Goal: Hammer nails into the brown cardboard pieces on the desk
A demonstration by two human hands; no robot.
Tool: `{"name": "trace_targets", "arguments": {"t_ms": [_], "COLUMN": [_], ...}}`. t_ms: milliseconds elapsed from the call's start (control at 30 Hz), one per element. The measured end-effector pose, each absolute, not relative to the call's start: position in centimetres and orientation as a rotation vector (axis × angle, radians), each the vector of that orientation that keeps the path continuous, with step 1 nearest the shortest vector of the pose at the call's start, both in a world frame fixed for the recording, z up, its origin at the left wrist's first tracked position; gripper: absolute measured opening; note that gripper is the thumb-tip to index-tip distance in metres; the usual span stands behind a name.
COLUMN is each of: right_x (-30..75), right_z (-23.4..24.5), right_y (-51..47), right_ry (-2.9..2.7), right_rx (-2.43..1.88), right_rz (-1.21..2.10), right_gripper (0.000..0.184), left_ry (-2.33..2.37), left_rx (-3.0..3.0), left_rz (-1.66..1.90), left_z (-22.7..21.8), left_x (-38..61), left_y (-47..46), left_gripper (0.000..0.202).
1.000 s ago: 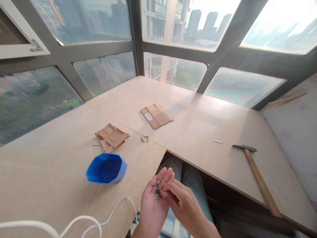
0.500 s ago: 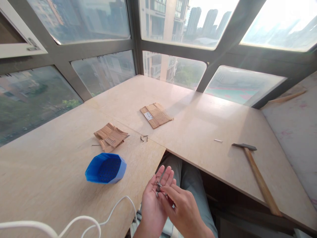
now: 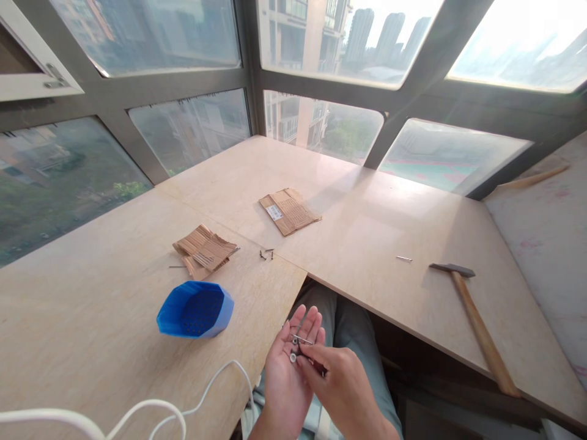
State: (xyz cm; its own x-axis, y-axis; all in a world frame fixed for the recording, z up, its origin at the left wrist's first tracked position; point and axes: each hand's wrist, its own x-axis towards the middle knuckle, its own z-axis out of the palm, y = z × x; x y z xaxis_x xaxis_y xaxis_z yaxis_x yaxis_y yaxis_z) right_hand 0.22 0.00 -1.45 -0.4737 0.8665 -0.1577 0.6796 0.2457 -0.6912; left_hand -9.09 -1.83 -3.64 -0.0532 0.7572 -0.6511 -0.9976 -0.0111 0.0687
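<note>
My left hand [image 3: 288, 373] lies palm up over my lap, slightly cupped, with its fingers stretched forward. It holds small loose metal hardware: a thin nail [image 3: 302, 339] across the fingers and a round, ring-like piece [image 3: 293, 357] on the palm, among other bits too small to name. Above this palm, my right hand [image 3: 337, 373] has its thumb and index finger closed in a pinch at the hardware. A small dark piece shows at those fingertips, but its kind is unclear.
On the left tabletop stands a blue plastic container [image 3: 220, 321], near torn cardboard [image 3: 206, 247] and several dark screws [image 3: 263, 255]. Farther back lies a flat cardboard piece [image 3: 288, 211]. Rightward are a metal nail [image 3: 404, 258] and a hammer [image 3: 481, 330]. A white cable [image 3: 151, 403] runs front left.
My right fingertips have shifted the hardware in my left palm: a nail now lies crosswise and the ring-like piece shows more clearly. The things on the table have not moved.
</note>
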Motion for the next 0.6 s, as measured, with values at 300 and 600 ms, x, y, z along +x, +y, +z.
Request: {"name": "trace_targets", "arguments": {"t_ms": [300,600], "right_x": [0.41,0.8], "right_z": [-1.49,-1.73], "right_y": [0.65,0.39], "right_ry": [-2.114,-2.298], "right_rx": [-1.427,-1.282], "right_rz": [1.18,1.009], "right_gripper": [0.02,0.018], "left_ry": [0.537,0.544], "left_rx": [-0.407,-0.375], "left_rz": [1.541,1.573], "left_z": [-3.9,-3.51], "left_x": [-8.96,-9.22], "left_y": [-2.1,-2.23], "left_gripper": [0.032,0.033]}}
